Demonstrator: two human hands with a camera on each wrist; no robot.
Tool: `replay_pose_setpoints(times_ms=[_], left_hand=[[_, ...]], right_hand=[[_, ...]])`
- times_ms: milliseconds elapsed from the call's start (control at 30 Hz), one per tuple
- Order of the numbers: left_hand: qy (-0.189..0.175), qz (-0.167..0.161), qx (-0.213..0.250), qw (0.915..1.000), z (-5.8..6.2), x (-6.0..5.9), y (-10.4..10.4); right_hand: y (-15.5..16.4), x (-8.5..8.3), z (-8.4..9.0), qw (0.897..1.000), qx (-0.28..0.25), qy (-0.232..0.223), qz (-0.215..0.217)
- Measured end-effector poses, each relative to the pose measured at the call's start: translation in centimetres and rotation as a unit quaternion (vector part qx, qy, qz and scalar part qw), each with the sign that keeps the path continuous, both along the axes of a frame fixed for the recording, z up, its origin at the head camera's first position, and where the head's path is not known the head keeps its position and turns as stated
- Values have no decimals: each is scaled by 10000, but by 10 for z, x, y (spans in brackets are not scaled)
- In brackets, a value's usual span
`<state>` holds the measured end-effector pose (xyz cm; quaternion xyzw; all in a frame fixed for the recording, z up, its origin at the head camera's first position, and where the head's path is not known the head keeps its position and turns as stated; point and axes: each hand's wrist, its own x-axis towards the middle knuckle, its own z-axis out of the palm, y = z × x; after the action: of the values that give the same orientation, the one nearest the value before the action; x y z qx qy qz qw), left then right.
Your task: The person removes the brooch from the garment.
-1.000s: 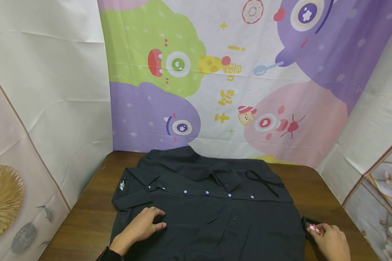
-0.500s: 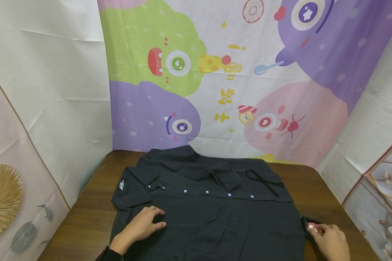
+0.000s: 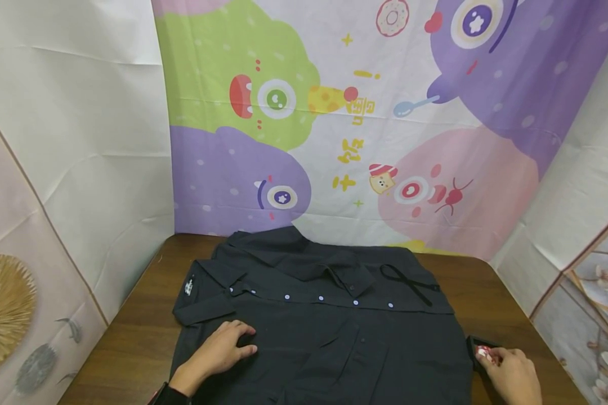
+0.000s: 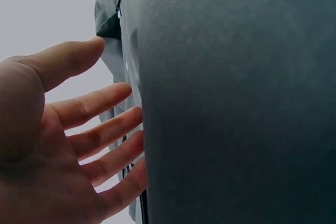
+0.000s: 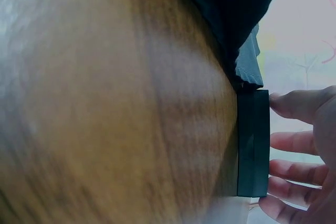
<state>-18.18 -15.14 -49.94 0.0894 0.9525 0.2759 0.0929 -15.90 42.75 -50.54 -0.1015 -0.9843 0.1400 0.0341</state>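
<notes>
A black shirt lies spread flat on a brown wooden table, covering most of its middle. It runs sideways: the collar lies along the far edge, and a line of small pale buttons crosses the cloth from left to right. A short sleeve with a small white mark sticks out at the far left, and a thin black cord loops on the cloth at the far right. The fabric is matte and mostly smooth, with a few soft creases near the middle.

The left hand rests flat on the near left part of the shirt, its fingers straight and spread, gripping nothing. The right hand is at the near right corner, where its fingers touch a narrow black strip at the shirt's edge, with the thumb at its end; something small, red and white shows at the fingertips. Whether the hand actually pinches the strip cannot be told.

Behind the table hangs a cartoon backdrop in green, purple and pink.
</notes>
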Motion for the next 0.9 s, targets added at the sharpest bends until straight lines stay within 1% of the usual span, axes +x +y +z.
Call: replay_pose_setpoints(times_ms=[267,500,733,900], left_hand=[[-6,9,-15,10000,-1,-1,0],[-28,-6,-43,10000,0,-1,-1],[-95,-11,-17,10000,1,-2,0],[-90,2,-21,10000,1,-2,0]], right_hand=[[-1,0,1,10000,68,69,7],[-3,0,1,9999,-14,160,22],[-2,-1,1,9999,-64,127,-45],[-5,-1,1,9993,-109,334,-138]])
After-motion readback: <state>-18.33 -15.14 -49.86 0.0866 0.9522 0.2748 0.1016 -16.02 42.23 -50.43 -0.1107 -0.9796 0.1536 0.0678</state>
